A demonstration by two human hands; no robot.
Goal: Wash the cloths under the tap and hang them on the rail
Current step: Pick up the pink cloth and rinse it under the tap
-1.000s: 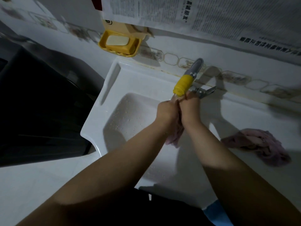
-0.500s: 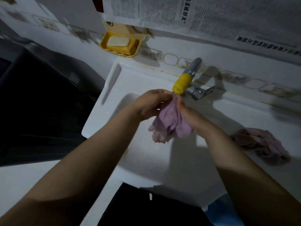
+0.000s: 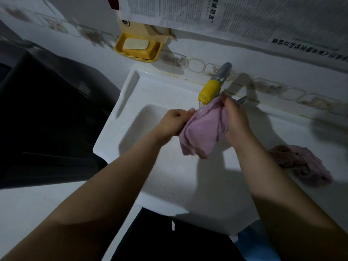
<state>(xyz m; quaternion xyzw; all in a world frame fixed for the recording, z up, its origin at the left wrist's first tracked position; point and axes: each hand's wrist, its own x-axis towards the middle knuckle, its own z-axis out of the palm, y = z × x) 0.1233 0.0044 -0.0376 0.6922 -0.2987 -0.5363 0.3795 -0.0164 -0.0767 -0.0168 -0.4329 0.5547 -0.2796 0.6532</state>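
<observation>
A pink cloth (image 3: 204,129) hangs bunched over the white sink (image 3: 169,176), right under the yellow-tipped tap (image 3: 209,91), from which water runs. My left hand (image 3: 174,122) grips the cloth's left edge. My right hand (image 3: 235,119) grips its upper right part beside the tap's spout. A second pink cloth (image 3: 301,163) lies crumpled on the sink's right ledge. No rail is in view.
A yellow soap dish (image 3: 138,47) with a white bar hangs on the wall above the sink's left corner. Newspaper (image 3: 244,16) covers the wall above. A dark bulky object (image 3: 47,119) stands to the left of the sink. The metal tap handle (image 3: 243,99) pokes out behind my right hand.
My hands were pressed together wringing the cloth under the tap; they have moved apart, and the cloth now hangs spread between them.
</observation>
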